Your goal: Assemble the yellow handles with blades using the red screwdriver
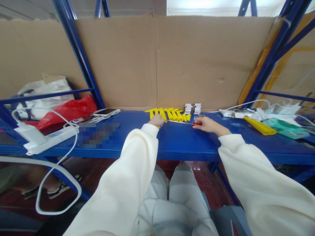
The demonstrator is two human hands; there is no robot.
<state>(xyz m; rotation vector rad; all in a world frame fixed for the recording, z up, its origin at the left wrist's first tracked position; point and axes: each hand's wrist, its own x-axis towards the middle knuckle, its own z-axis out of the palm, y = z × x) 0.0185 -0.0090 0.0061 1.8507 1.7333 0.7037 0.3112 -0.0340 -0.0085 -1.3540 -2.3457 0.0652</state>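
My left hand [157, 120] is closed at the left part of a row of yellow rolled pieces [174, 115], with a bit of yellow showing at its fingertips. My right hand [208, 125] grips a red-handled tool [197, 124], which looks like a screwdriver. A thin pale shaft seems to run left from the handle toward my left hand. Just behind my right hand, a small stack of white pieces with dark middles [193, 108] stands against the cardboard. What exactly my left fingers pinch is too small to make out.
The blue table [177, 139] is backed by a cardboard wall [157, 62] between blue posts. To the right lie a yellow tube [261, 126], a green packet [285, 128] and white cables. On the left are a power strip [52, 139], a phone [106, 112] and a red bag [67, 111].
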